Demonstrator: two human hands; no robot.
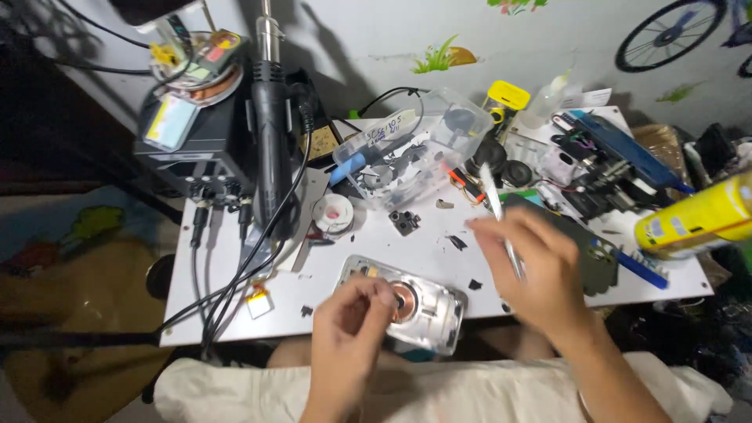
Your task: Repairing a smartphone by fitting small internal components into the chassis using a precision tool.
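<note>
1. Low in the middle of the frame, the left hand rests its curled fingertips on an opened phone back with a copper coil, lying at the near edge of the white table.
2. Right of centre, the right hand is closed around slim tweezers, tips pointing up.
3. A clear plastic box sits above; a yellow can at the right edge.

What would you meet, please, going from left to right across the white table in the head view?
Black box-shaped station unit → black hot-air handle → small white solder spool → clear plastic box of parts → right hand holding thin metal tweezers → yellow spray can.
</note>
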